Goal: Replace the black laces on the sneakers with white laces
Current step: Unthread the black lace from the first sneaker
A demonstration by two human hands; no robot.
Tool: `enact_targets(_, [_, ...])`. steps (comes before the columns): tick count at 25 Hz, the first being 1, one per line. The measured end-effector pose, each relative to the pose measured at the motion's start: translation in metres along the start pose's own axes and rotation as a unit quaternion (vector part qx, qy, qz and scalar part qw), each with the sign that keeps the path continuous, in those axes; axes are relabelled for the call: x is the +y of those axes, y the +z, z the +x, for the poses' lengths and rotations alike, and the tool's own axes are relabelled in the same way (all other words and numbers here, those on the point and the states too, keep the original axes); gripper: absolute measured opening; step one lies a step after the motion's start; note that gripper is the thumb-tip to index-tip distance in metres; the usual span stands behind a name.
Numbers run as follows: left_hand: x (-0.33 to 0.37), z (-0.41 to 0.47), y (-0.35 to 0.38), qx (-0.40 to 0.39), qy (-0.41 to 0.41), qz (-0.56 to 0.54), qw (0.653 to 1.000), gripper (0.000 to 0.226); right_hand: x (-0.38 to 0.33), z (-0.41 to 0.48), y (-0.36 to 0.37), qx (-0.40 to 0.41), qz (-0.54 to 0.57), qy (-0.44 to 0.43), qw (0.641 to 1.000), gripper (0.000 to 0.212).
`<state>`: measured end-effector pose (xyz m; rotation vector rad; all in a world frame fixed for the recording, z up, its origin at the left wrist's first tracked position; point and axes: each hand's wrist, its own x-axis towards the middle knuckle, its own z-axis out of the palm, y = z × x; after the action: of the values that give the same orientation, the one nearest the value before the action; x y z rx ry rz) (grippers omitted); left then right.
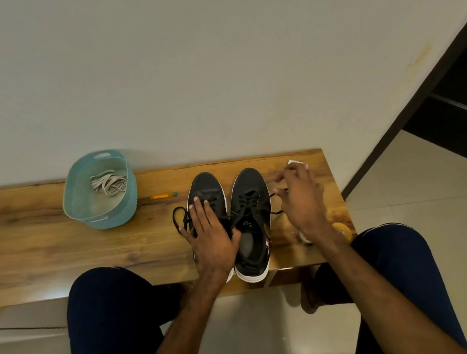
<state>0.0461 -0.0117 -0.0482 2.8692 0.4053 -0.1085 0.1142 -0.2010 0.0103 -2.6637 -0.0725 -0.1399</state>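
Wooden counter (52,236) by a pale wall carries 2 sneakers (247,186), toes pointing away from the person. The left hand (209,235) lies spread flat on the left one. The right hand (302,196), just beside the right sneaker's black laces (248,202), is blurred, so I cannot tell its grip. White laces (109,182) sit in the basket (101,220), far left.

This looks like a room in a home. A low wood-grain tabletop (38,244) stands against a plain painted wall (207,58). Glossy pale floor tiles (447,219) show at lower right, a dark doorframe (416,105) crosses the right side, and a teal plastic basket (110,219) sits on the tabletop.
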Motion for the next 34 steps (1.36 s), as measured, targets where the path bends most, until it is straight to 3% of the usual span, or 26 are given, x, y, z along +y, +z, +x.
enact_targets(4, [0.000,-0.001,0.000,0.005,0.001,-0.004,1.000,0.096,-0.025,-0.022,0.034,-0.161,-0.095,-0.115,0.976,0.033])
enact_targets(8, [0.000,-0.001,0.000,0.008,-0.001,0.001,1.000,0.096,-0.029,-0.023,0.038,-0.103,-0.127,-0.145,0.976,0.018])
enact_targets(13, [-0.001,-0.001,0.001,0.010,0.002,-0.017,1.000,0.094,0.003,0.003,0.013,0.000,0.043,0.074,0.996,0.008])
enact_targets(15, [0.001,0.000,-0.002,0.012,0.009,0.003,1.000,0.088,0.006,0.005,0.014,-0.018,0.048,0.064,0.997,0.010])
enact_targets(20, [0.007,0.006,-0.007,0.077,0.115,0.080,0.987,0.042,-0.020,-0.013,0.030,-0.086,0.000,0.029,0.996,0.038])
enact_targets(26, [0.010,0.012,-0.007,0.067,0.096,0.068,0.991,0.038,-0.014,-0.025,0.030,-0.236,-0.073,0.013,0.969,0.049])
enact_targets(30, [0.009,0.012,-0.009,0.081,0.110,0.081,0.987,0.032,-0.017,-0.029,0.032,-0.245,-0.058,-0.012,0.968,0.028])
enact_targets(34, [0.013,0.018,-0.010,0.081,0.142,0.046,0.986,0.036,-0.014,-0.028,0.032,-0.260,-0.015,0.001,0.965,0.035])
